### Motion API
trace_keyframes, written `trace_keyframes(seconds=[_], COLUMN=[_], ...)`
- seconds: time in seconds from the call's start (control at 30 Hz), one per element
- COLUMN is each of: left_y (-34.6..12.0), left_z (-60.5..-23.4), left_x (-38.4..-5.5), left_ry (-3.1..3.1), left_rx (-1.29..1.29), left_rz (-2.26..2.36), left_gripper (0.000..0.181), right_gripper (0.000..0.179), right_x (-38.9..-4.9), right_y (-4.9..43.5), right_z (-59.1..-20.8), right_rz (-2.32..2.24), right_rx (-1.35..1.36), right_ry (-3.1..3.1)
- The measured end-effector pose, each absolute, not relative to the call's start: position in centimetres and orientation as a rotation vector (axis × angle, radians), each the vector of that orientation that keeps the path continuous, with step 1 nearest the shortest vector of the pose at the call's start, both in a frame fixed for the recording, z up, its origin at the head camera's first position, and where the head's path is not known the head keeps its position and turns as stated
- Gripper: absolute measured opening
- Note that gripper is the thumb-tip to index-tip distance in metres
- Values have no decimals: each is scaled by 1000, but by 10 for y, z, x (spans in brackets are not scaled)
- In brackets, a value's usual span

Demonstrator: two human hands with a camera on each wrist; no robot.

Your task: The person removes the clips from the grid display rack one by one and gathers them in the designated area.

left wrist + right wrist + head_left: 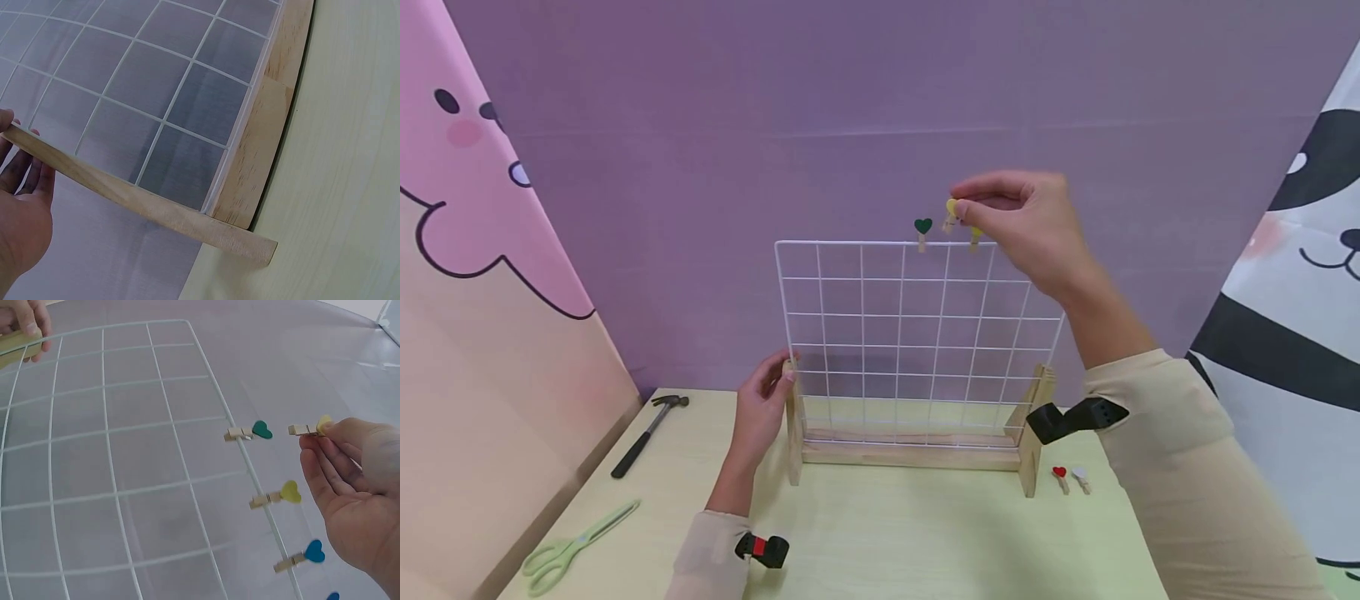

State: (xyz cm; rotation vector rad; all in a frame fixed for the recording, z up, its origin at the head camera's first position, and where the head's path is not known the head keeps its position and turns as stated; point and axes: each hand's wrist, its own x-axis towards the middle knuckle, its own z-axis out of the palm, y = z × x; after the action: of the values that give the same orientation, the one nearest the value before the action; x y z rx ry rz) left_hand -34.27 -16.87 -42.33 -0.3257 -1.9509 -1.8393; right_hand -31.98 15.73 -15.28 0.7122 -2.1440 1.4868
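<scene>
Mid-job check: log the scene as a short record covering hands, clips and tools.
Left hand: grips the wooden upright of the rack
Right hand: pinches a yellow heart clip, apart from the top wire
On top wire: green clip, second yellow clip, blue clip
Partly visible: another blue heart
Loose on table: red clip, white clip
Tools: hammer, green scissors

Shows a claw hammer near the left edge of the pale tabletop, beyond light-green scissors. Has a purple backdrop behind, a pink cartoon panel at left and a panda panel at right.
</scene>
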Motion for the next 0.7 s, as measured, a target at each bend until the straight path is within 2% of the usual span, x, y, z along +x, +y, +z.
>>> trace_keyframes(seconds=[0.7], left_y=[-171], left_z=[-423], left_x=[-342], left_ry=[-1967], left_rx=[-314], left_rz=[-1846], left_gripper=[35], right_gripper=[24], right_x=[-308], right_y=[217], right_z=[-190], right_rz=[1373], right_rx=[572], right_ry=[-2210])
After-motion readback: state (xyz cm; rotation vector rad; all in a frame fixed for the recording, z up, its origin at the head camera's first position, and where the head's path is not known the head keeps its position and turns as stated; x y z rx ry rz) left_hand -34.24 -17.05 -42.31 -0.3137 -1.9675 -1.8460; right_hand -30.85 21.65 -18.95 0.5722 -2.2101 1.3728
